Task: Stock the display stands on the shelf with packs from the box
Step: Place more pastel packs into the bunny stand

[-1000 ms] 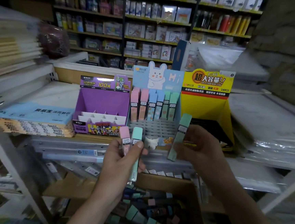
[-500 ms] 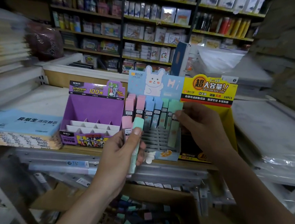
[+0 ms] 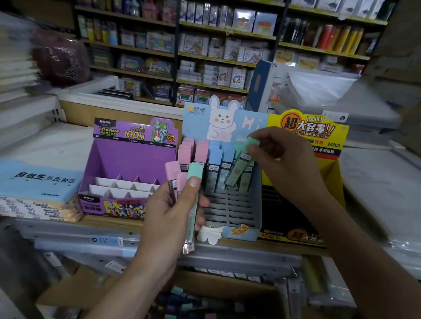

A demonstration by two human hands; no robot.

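One head-worn wide-angle camera faces forward and down at the shelf [image 3: 112, 222] from close by, the left hand [image 3: 171, 222] and right hand [image 3: 287, 166] filling mid-frame. The box [image 3: 281, 308] lies at the bottom edge — distant shelving [image 3: 228, 31] spans the top.

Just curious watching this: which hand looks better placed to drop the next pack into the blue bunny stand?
The right hand, probably. It pinches a green pack by its top, tilted over the green row of the stand. The left hand sits lower, gripping spare packs.

Dimly lit shop, crowded shelves [image 3: 228, 31] lining the back
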